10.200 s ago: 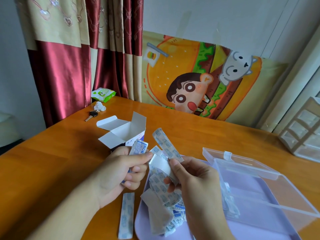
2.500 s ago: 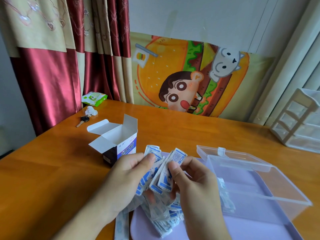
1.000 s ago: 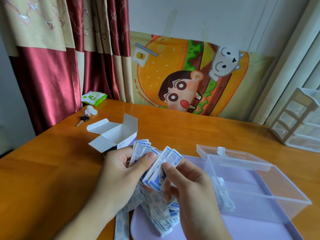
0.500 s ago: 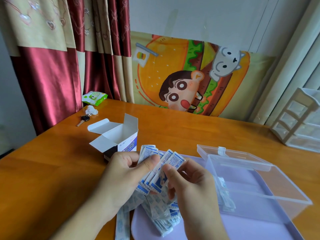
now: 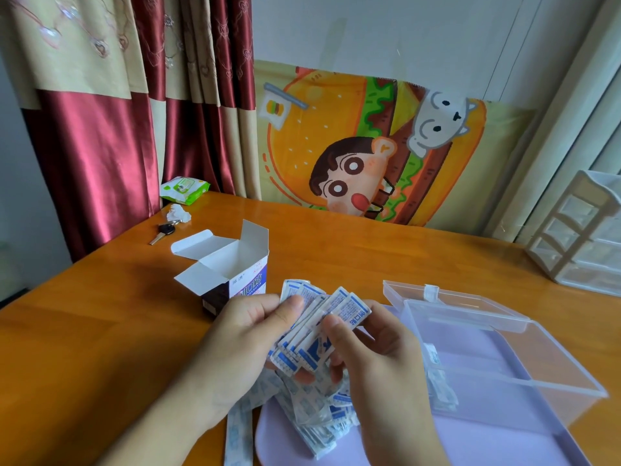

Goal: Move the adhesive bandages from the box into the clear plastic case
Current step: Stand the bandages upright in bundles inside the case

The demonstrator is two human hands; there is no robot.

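Note:
My left hand (image 5: 235, 344) holds a fanned stack of blue-and-white wrapped bandages (image 5: 311, 326), thumb on top. My right hand (image 5: 376, 361) pinches the rightmost bandages of that stack between thumb and fingers. Below my hands a loose pile of bandages (image 5: 316, 418) lies on the lilac tray (image 5: 470, 445). The open bandage box (image 5: 232, 267) stands on the table to the left, flaps up. The clear plastic case (image 5: 497, 358) sits open on the tray at the right, with a few bandages (image 5: 440, 385) inside its left end.
One long bandage strip (image 5: 238, 432) lies on the wooden table (image 5: 100, 331) left of the tray. A key (image 5: 161, 232), crumpled tissue (image 5: 178, 215) and green wipes pack (image 5: 184, 190) sit at the far left. A white drawer unit (image 5: 584, 230) stands at the right.
My hands have squared the fanned bandages slightly closer together; my right thumb has slid up the top bandage. The box, case and tray have not moved.

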